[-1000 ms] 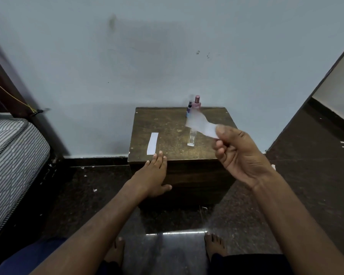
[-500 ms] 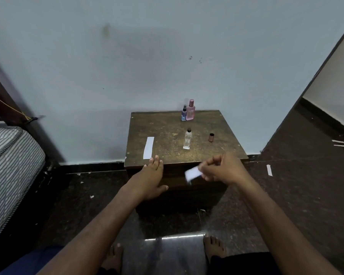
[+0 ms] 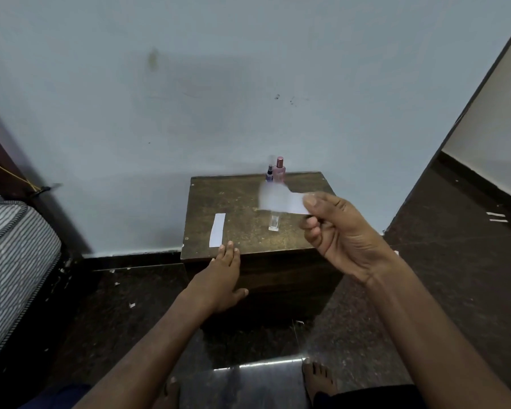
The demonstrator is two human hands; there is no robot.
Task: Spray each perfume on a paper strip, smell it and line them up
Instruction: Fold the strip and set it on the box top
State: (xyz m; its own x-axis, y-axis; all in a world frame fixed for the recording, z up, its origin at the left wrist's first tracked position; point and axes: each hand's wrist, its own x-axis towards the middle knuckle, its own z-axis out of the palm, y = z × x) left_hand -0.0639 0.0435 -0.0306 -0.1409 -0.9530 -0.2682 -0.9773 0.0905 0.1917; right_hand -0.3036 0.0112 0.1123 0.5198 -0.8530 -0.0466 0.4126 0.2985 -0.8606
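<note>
A: On the table [image 3: 239, 199], near its front-left corner, one strip [image 3: 217, 230] lies flat. Looks like one perfume is done and placed.

B: Right hand [image 3: 341, 228]?

A: Raised above the table's right side, thumb and fingers pinching a second strip [image 3: 281, 199]. Blurred, so it's being waved, I'd say to air it or on the way to a sniff. Can't tell if it's been sprayed.

B: Left hand [image 3: 219, 274]?

A: Flat on the table's front edge, fingers pressed together, tips just short of the first strip. Holding nothing.

B: Bottles?

A: Clear bottle [image 3: 273, 222] mid-table, partly behind the waved strip; can't see its top. Pink bottle [image 3: 279, 169] and blue bottle [image 3: 269, 173] stand together at the table's back edge by the wall, both look capped.

B: Progress?

A: Early-middle, my guess. One strip down, second in hand. Left: smell it, set it beside the first, then two more bottles if those back ones are untouched. No spare strips visible on the table.
</note>
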